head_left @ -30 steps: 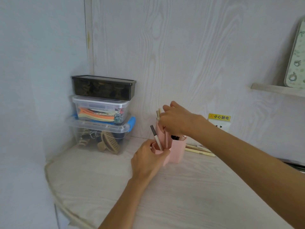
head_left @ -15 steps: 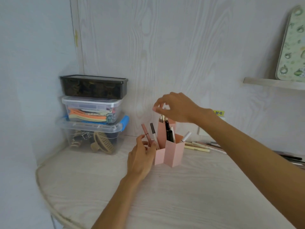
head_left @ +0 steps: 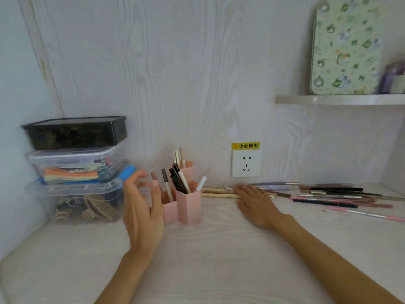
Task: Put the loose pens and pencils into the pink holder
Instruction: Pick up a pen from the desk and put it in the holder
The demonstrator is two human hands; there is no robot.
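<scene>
reaching right hand (head_left: 255,205) onto loose pens (head_left: 328,195) beside pink holder (head_left: 188,207).

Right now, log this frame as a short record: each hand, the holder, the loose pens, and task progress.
left hand: open, empty, beside the pink holder
right hand: flat on the desk, reaching over loose pencils, nothing gripped yet
pink holder: upright, several pens already standing in its compartments
loose pens and pencils: scattered along the wall, right of the holder
stacked storage boxes: left corner, lids on
progress: partly done
</scene>
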